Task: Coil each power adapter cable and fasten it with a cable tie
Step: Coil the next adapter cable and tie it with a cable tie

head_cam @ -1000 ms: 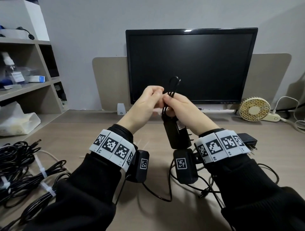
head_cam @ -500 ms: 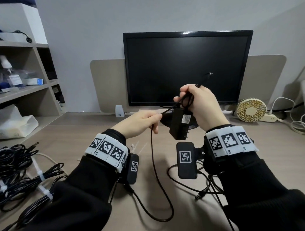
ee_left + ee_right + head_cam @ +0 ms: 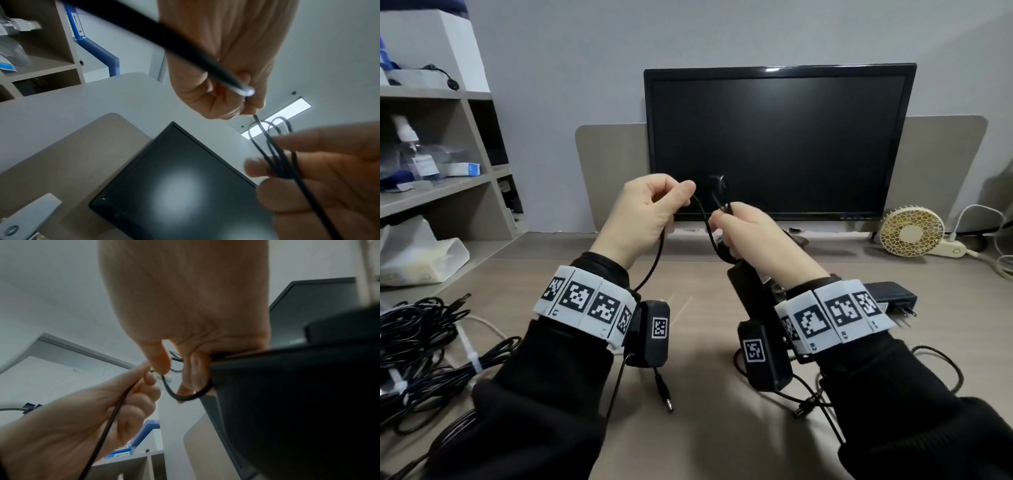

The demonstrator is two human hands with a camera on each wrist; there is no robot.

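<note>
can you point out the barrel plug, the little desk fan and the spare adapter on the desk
barrel plug [image 3: 665, 394]: head view, on its black sleeve near the metal tip.
desk fan [image 3: 911, 231]: head view, centre of its cream grille.
spare adapter [image 3: 891, 298]: head view, top face of its black body.

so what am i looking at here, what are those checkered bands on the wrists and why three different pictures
A person is coiling a power adapter's cable. The bands carry printed markers, and a small camera sits on each wrist. One picture comes from a head camera looking down at the desk; the other two look along each hand from the wrists. The left hand pinches the black cable and feeds it over. The right hand grips the gathered loops and the black adapter block. On the desk lie tied cable bundles at left, another adapter at right, a monitor and a small fan.
</note>
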